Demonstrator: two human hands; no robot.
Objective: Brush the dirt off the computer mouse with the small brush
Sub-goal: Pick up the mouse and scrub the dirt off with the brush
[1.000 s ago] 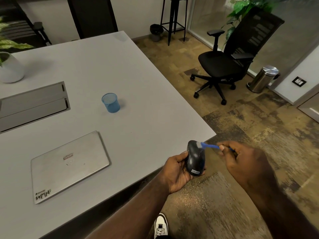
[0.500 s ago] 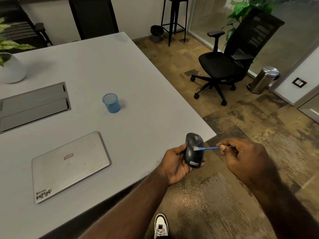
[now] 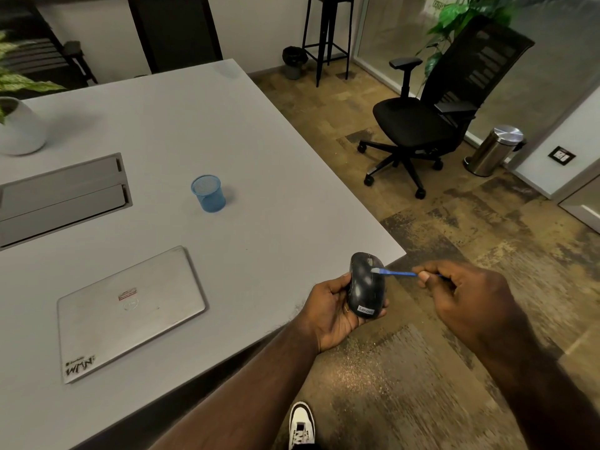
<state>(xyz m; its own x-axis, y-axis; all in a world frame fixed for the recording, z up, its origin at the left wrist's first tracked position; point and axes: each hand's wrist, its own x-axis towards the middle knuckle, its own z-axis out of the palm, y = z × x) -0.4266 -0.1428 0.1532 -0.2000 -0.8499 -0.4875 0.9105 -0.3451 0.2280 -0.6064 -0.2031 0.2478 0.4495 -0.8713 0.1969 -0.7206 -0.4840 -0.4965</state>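
- Office room, patchy brown floor (image 3: 454, 368); grey table (image 3: 259, 157) fills the space left of both hands.
- left hand (image 3: 331, 310) is closed around a black computer mouse (image 3: 367, 287), cupping it from the left and beneath, thumb along the mouse's left side, palm under its rear end.
- Mouse is held just off the table's near corner, above the floor, top face up toward the camera, nose pointing away from the wrist; a Lenovo label sits at the end nearest the palm.
- right hand (image 3: 467, 293) is to the right of the mouse, apart from it, pinching a small blue brush (image 3: 394, 272) between thumb and fingertips; other fingers are curled in.
- Brush shaft runs roughly level from the right hand leftward; its pale tip touches the mouse's top near the scroll wheel.
- Closed silver laptop (image 3: 130, 313) lies on the table well left of the left hand.
- Blue mesh cup (image 3: 207, 193) stands upright on the table, beyond the left hand and to its left.
- Black office chair (image 3: 431, 115) and a steel bin (image 3: 495, 151) are on the floor far beyond the right hand.
- White shoe (image 3: 302, 423) on the floor below the left forearm.
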